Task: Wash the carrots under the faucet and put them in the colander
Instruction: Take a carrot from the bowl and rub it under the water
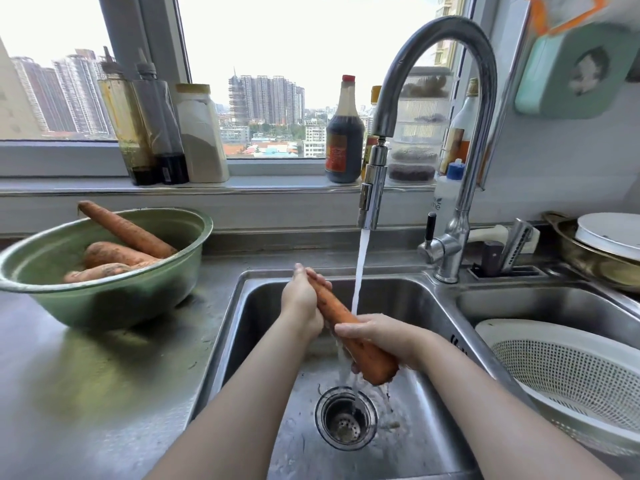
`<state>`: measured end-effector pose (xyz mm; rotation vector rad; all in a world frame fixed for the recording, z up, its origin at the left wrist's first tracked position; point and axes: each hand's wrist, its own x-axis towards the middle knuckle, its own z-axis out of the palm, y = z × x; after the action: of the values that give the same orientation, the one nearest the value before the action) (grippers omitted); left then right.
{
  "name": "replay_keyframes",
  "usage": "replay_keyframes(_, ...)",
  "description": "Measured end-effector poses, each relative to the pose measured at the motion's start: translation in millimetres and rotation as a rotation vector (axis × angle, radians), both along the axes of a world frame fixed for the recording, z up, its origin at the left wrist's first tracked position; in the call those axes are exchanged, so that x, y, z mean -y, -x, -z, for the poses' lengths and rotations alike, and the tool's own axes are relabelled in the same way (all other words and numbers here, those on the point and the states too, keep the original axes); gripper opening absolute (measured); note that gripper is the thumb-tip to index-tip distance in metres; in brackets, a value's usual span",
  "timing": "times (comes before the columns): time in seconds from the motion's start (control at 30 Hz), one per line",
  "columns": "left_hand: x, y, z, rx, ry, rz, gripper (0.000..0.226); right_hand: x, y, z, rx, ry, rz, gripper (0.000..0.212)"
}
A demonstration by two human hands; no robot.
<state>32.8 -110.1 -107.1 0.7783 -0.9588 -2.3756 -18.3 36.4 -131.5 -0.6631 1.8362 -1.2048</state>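
Head view: one carrot (337,313) slants under the faucet (372,188) stream, both hands grasping it.
The left hand (301,299) holds the thin far end and the right hand (388,336) the thick near end. The colander (571,372) lies rightward, nearer the right grip.

Orange carrot (349,336), green bowl (104,299), white perforated colander (568,379), steel-grey sink (408,299).

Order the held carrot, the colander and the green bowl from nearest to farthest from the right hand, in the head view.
1. Carrot: gripped by the right hand itself.
2. Colander: just to the hand's right.
3. Bowl: far to the left.
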Motion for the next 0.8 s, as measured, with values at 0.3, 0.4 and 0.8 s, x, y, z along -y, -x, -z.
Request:
replay_keyframes(0.3,15,-18,7,0.064,0.373,0.061,0.014,-11,14,-7,0.136,0.058,0.203,0.053)
replay_keyframes(0.4,26,-15,16,0.189,0.471,-0.067,0.017,-16,17,-15,0.311,0.105,0.138,0.045)
replay_keyframes(0.8,37,-37,22,0.483,1.386,0.639,0.045,-2,13,-12,-0.029,0.193,0.473,0.022)
